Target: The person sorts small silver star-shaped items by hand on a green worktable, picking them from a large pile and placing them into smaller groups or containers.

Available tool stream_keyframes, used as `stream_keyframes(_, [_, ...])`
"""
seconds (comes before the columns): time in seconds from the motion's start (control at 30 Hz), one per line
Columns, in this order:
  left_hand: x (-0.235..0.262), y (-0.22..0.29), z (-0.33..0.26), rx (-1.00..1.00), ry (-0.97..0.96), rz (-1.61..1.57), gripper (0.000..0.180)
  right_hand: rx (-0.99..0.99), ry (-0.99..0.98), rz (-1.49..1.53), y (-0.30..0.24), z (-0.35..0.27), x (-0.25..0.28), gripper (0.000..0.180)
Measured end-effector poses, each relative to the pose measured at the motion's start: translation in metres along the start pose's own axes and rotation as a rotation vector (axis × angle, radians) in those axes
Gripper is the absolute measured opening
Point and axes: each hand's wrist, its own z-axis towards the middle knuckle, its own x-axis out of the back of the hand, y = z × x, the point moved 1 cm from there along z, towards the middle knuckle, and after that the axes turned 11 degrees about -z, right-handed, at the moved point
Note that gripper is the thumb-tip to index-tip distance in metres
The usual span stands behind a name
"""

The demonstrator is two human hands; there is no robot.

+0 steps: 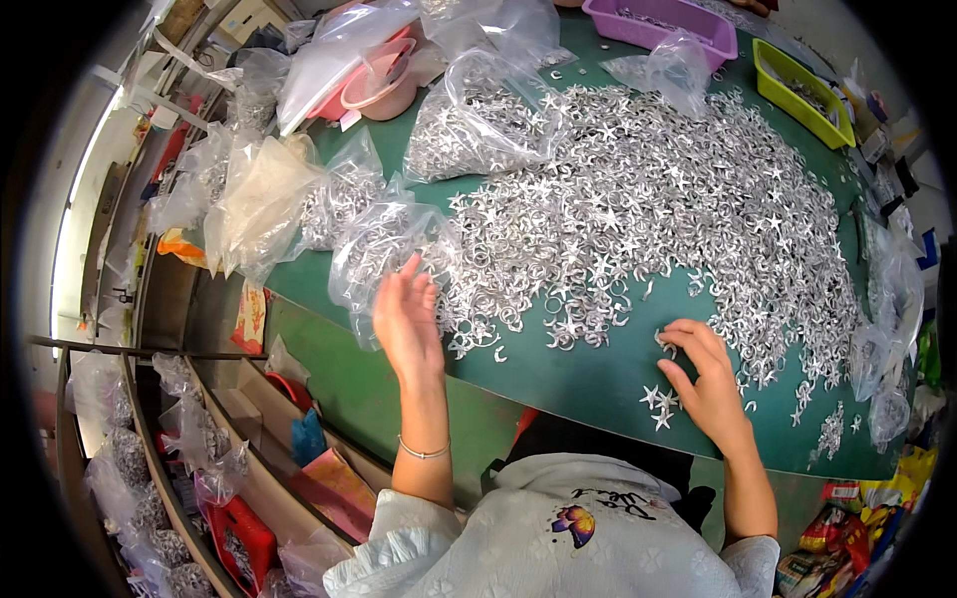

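Right hand (703, 384) is pinching, fingers together, a small silver metal star (666, 344) at the heap's six o'clock edge; left hand (407, 319) is hovering open, fingers spread, at nine o'clock.

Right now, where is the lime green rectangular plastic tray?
In the head view, the lime green rectangular plastic tray sits at the far right of the green table, beyond the heap of silver metal pieces and right of the purple plastic tray.

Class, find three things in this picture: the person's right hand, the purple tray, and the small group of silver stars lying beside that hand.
right hand (706, 384), head view, back of the hand.
purple tray (720, 40), head view, near rim.
silver stars (659, 407), head view, middle star of the group.
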Motion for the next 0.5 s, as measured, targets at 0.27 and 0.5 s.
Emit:
stream_keyframes(0.27, [-0.004, -0.024, -0.013, -0.245, -0.049, 0.134, 0.069, 0.061, -0.033, -0.061, 0.004, -0.005, 0.003, 0.023])
stream_keyframes(0.5, [0.019, -0.002, -0.013, -0.841, -0.234, 1.358, 0.03, 0.024, -0.027, -0.028, 0.01, -0.008, 0.004, 0.021])
